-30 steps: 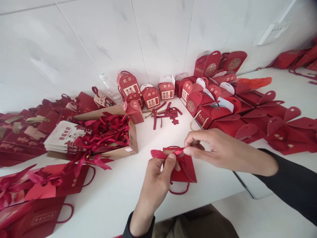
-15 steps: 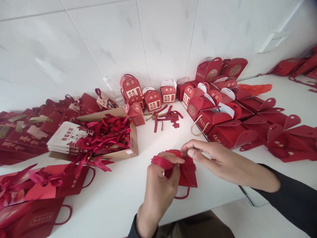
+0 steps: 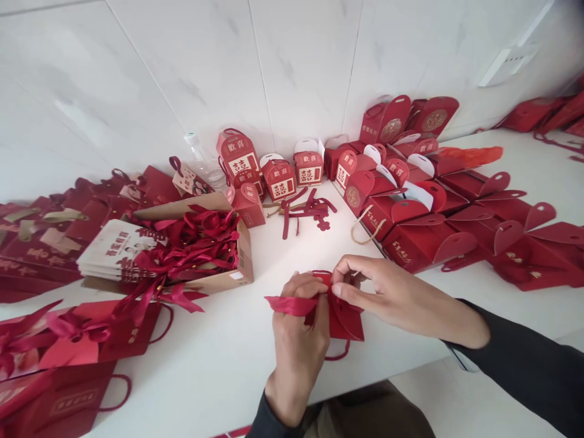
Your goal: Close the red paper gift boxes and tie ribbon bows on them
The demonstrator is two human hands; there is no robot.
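Both hands are working right at the near edge of the white surface (image 3: 237,359) here. The left hand (image 3: 298,331) has its grip clamped on a shiny red satin ribbon (image 3: 287,304), thumb and fingers closed around it, with the loose tail poking out to the left. The ribbon's long axis runs pretty much left-right, straight across the top of a small flat red paper gift bag (image 3: 345,317) that lies on the surface just under and between the two hands, its cord handle looping out toward the person at the bottom. The right hand (image 3: 387,295) comes in from the right with fingertips pinched together at the top of the bag, right where the ribbon meets it, so the two grips are nearly touching each other. I can't tell exactly whether the right fingers have the ribbon end or the bag's flap, it's too bunched up. The left hand is the one nearer the free length of ribbon; the right is nearer the bag's top edge. Off to the left there's an open brown cardboard box (image 3: 219,277) stuffed with more red ribbons, a stack of white printed cards (image 3: 114,249) beside it, and a whole spread of folded red favour boxes with rounded flaps (image 3: 438,237) on the right, well apart from the hands.
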